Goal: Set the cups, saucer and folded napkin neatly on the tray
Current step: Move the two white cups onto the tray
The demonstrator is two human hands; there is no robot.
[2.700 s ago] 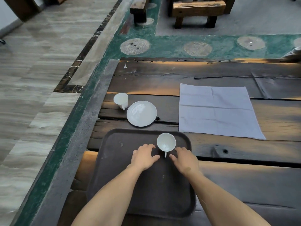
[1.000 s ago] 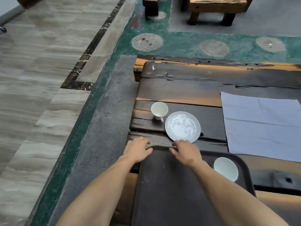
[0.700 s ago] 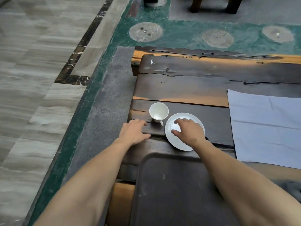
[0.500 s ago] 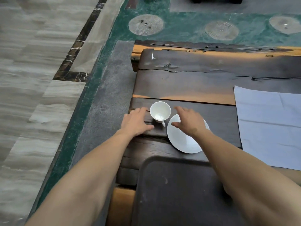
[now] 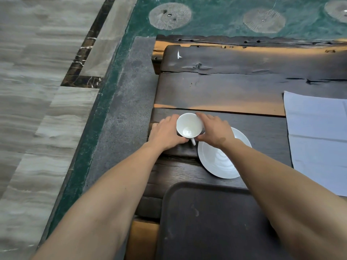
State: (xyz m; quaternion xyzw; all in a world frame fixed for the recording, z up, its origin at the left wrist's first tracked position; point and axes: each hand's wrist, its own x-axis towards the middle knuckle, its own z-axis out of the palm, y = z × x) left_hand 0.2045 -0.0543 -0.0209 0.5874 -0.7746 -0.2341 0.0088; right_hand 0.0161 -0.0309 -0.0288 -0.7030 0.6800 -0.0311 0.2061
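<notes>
A small white cup (image 5: 189,125) stands upright on the dark wooden table, its handle pointing toward me. My left hand (image 5: 166,133) cups its left side and my right hand (image 5: 216,131) wraps its right side, both touching it. A white saucer (image 5: 220,162) lies on the table just right of the cup, partly under my right wrist. The dark tray (image 5: 206,228) sits near me, its visible part bare. An unfolded pale napkin (image 5: 317,141) lies flat at the right edge. The other cup is out of view.
The wooden table (image 5: 234,91) has rough planks with cracks and ends at its left edge next to a grey stone strip (image 5: 122,119). Beyond lie green flooring with round inlays (image 5: 170,15) and pale tiled floor.
Both hands moved forward from the tray's far edge, past the saucer, and closed around the cup on the table. The view shifted left, so the cup on the tray left the frame.
</notes>
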